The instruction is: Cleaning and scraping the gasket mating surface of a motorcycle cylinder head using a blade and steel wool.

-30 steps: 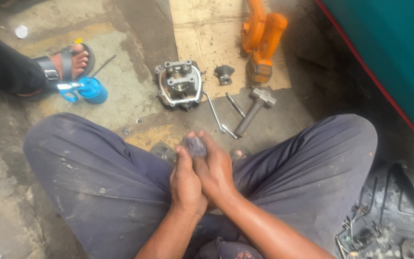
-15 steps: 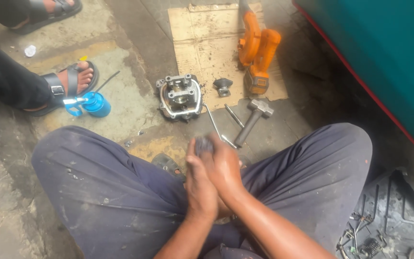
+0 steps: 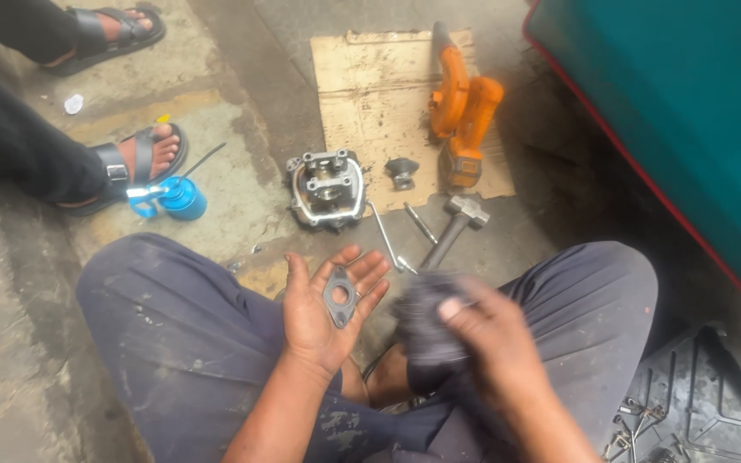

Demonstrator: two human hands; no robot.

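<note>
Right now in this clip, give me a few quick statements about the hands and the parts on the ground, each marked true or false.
1. The left hand lies palm up with a flat dark gasket on it. True.
2. The right hand holds the hammer. False: it grips a dark rag; the hammer lies on the ground.
3. The metal engine part rests at the edge of the cardboard sheet. True.
4. The orange power tool lies on the person's lap. False: it lies on the cardboard.
5. A blue can stands near another person's sandalled foot. True.
</note>
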